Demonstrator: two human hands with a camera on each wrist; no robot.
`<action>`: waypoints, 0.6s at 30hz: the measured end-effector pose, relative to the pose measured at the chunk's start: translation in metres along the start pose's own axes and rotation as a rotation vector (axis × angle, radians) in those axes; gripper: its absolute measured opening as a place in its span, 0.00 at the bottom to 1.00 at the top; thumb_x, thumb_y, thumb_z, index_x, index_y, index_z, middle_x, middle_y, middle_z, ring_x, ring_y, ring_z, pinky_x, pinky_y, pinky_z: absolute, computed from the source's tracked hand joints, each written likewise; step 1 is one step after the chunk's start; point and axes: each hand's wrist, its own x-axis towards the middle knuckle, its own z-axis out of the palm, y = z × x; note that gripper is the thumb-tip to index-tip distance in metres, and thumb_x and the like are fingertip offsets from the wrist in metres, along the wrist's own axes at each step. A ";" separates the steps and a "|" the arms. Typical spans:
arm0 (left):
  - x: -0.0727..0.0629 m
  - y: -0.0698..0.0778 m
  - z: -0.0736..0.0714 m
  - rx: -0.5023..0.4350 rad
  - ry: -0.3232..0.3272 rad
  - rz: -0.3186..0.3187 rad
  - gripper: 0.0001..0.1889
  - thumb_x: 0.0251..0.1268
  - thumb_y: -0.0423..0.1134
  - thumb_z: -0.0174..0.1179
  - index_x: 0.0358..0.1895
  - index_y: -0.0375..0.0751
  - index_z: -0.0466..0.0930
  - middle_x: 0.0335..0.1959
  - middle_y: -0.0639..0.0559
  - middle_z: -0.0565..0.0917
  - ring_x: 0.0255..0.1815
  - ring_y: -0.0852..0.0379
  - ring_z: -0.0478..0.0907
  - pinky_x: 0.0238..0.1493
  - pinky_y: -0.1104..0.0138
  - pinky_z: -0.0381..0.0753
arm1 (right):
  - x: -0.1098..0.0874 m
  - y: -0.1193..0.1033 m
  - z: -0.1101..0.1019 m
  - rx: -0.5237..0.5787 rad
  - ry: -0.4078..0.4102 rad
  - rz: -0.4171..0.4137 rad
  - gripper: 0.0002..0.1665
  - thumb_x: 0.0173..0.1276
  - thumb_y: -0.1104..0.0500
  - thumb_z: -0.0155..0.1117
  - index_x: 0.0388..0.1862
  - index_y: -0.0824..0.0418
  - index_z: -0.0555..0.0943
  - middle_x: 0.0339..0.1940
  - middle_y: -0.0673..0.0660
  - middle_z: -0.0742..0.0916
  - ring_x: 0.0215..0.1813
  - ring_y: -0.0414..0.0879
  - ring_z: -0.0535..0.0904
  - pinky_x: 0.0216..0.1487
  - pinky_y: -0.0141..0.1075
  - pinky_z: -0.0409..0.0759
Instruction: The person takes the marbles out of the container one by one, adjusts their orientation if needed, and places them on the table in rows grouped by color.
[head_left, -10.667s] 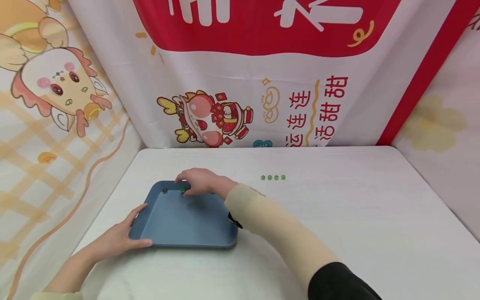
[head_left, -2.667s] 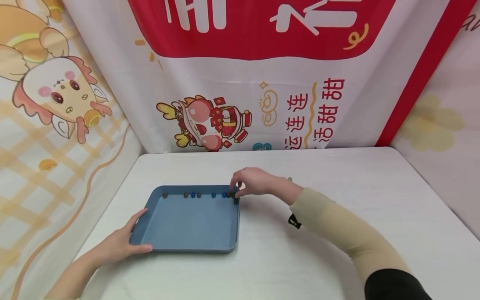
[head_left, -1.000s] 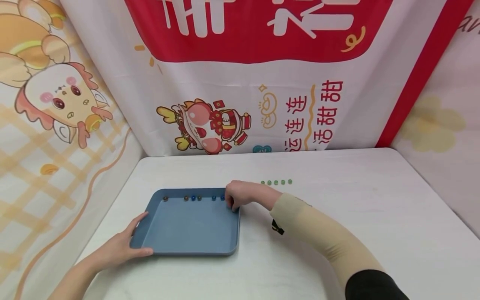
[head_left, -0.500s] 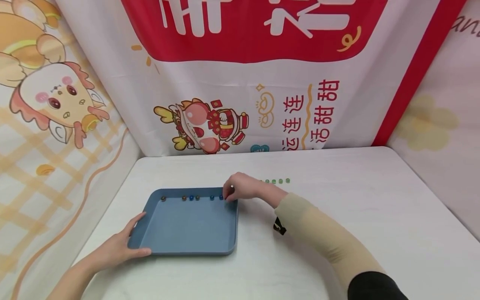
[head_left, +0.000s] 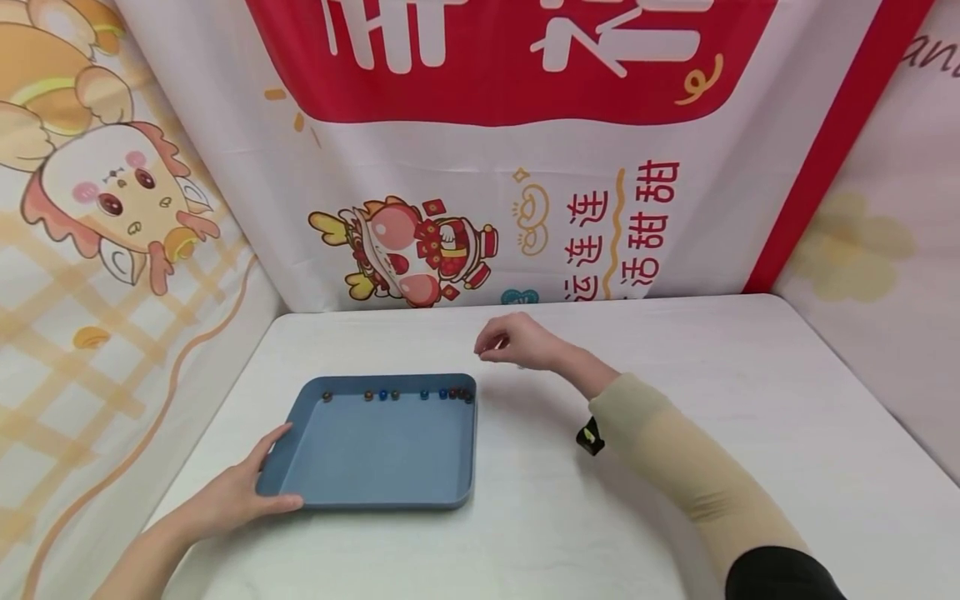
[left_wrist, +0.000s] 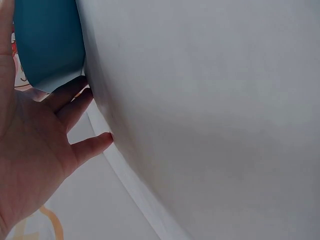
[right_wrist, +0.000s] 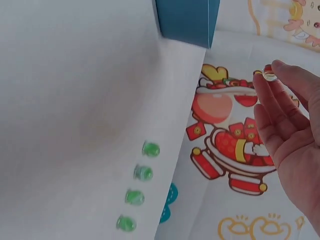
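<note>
A blue tray (head_left: pixel 375 454) lies on the white table. Small brown marbles (head_left: pixel 327 397) and blue marbles (head_left: pixel 383 395) line its far wall, bunched toward the far right corner. My left hand (head_left: pixel 236 496) rests at the tray's near left corner, thumb along the front rim and fingers on the left side, straight and spread in the left wrist view. My right hand (head_left: pixel 521 342) is raised above the table beyond the tray's far right corner. In the right wrist view its thumb and fingertips pinch a small, clear glass marble (right_wrist: pixel 270 74).
Several green glass marbles (right_wrist: pixel 134 197) stand in a row on the table in the right wrist view; my right hand and arm cover most of that row in the head view. A printed cloth (head_left: pixel 450 208) hangs at the table's back edge.
My right hand has lifted out of the tray's far right corner and moved right and away, carrying a marble. The left hand and tray stay put. The green row was shorter about ten seconds ago.
</note>
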 end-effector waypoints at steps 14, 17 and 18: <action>-0.001 0.003 -0.001 -0.013 -0.005 0.001 0.60 0.53 0.58 0.70 0.77 0.39 0.37 0.66 0.15 0.56 0.60 0.21 0.65 0.50 0.39 0.70 | -0.026 0.030 -0.007 -0.020 0.020 0.045 0.09 0.65 0.65 0.68 0.44 0.58 0.86 0.39 0.48 0.86 0.40 0.43 0.80 0.44 0.34 0.79; -0.001 0.003 -0.001 -0.011 -0.005 -0.004 0.60 0.52 0.59 0.70 0.77 0.39 0.37 0.66 0.15 0.56 0.60 0.21 0.65 0.50 0.39 0.70 | -0.030 0.035 -0.006 -0.034 0.013 0.040 0.09 0.65 0.64 0.68 0.45 0.61 0.86 0.38 0.48 0.86 0.40 0.43 0.79 0.44 0.34 0.79; -0.002 0.003 -0.001 -0.012 -0.006 -0.005 0.60 0.52 0.59 0.70 0.77 0.39 0.37 0.66 0.15 0.56 0.60 0.21 0.65 0.50 0.39 0.70 | -0.032 0.036 -0.005 -0.034 0.011 0.043 0.10 0.65 0.64 0.68 0.45 0.62 0.86 0.38 0.48 0.85 0.40 0.43 0.79 0.44 0.34 0.79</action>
